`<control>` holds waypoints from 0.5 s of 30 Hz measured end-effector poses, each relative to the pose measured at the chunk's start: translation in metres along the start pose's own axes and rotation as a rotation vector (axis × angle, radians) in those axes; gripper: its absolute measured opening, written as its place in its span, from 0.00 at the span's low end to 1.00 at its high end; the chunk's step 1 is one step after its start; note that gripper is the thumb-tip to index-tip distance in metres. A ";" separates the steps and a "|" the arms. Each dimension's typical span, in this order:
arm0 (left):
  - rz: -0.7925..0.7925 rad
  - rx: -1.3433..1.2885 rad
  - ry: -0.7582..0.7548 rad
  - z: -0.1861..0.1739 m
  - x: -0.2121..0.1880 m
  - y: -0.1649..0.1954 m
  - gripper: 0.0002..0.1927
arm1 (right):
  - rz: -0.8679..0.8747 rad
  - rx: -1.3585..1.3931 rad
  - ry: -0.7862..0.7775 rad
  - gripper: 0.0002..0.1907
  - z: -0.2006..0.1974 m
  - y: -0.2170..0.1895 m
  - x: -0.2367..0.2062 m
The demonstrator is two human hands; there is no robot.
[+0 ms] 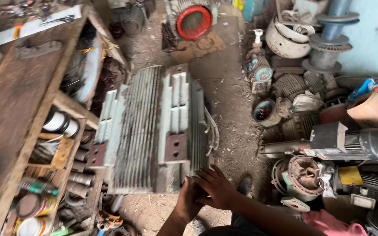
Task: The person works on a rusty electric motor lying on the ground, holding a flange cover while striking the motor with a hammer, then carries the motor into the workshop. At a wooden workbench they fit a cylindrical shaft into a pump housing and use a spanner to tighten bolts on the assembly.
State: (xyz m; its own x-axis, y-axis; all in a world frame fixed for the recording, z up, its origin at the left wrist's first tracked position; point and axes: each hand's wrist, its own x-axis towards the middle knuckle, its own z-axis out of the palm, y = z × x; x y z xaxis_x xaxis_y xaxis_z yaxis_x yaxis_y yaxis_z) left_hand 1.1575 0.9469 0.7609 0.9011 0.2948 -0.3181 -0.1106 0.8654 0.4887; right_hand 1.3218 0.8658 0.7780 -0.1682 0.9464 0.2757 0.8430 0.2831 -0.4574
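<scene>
Big finned motor (152,126) lies on the dirt floor (232,109) beside the wooden bench (18,100). Both hands are on its near end: right hand (215,188) flat, fingers spread on the edge, left hand (188,201) tucked beneath it, grip hidden.

The large ribbed metal motor housing (154,131) lies on the dirt floor (232,109). A long wooden workbench (18,109) stands to its left (smaller motors (351,144) crowd the right).
</scene>
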 end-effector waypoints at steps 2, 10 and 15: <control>0.005 0.000 0.015 0.001 0.023 0.003 0.56 | -0.024 0.020 -0.007 0.40 -0.007 0.027 0.003; -0.115 -0.014 0.061 0.048 0.189 0.006 0.54 | 0.096 0.008 0.023 0.43 -0.082 0.166 -0.004; -0.189 0.001 -0.033 0.089 0.285 -0.002 0.53 | 0.215 -0.036 0.017 0.44 -0.140 0.236 -0.027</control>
State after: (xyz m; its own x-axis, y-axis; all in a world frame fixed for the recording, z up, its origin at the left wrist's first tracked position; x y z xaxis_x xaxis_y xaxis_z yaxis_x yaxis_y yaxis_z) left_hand 1.4517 0.9927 0.7417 0.9192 0.1132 -0.3772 0.0624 0.9038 0.4235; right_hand 1.5970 0.8851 0.7813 0.0258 0.9815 0.1897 0.8765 0.0691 -0.4764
